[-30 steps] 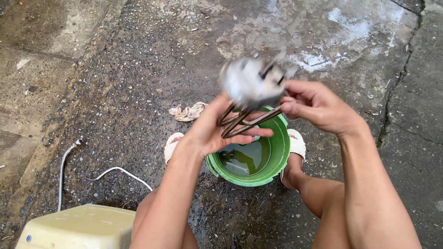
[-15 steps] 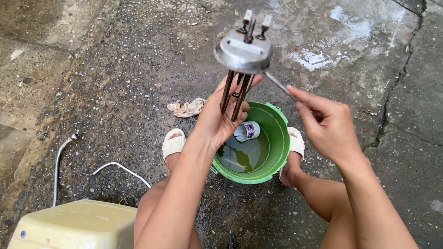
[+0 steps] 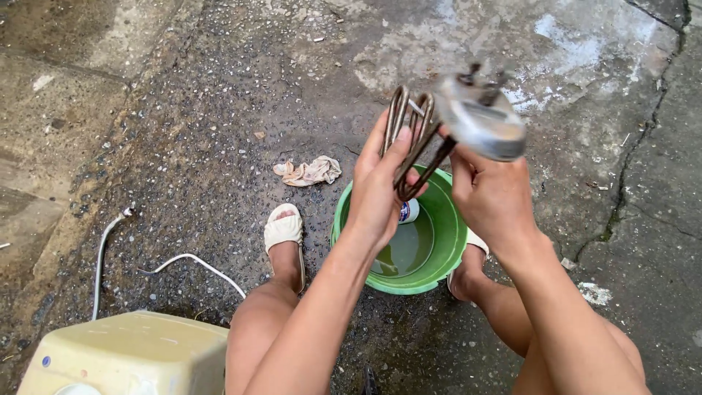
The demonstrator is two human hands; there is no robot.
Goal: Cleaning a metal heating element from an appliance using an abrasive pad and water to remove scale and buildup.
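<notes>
A green bucket (image 3: 446,249), cream sandals (image 3: 284,228), a pale yellow casing (image 3: 131,355), grey speckled concrete (image 3: 205,110).

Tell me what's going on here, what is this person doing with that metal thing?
A person squatting on wet concrete holds a looped metal heating element with a round steel flange in both hands above a green plastic basin of murky liquid. The left hand grips the tube loops; the right hand holds it just below the flange. A crumpled rag lies nearby, and a pale yellow plastic casing sits at bottom left.
</notes>
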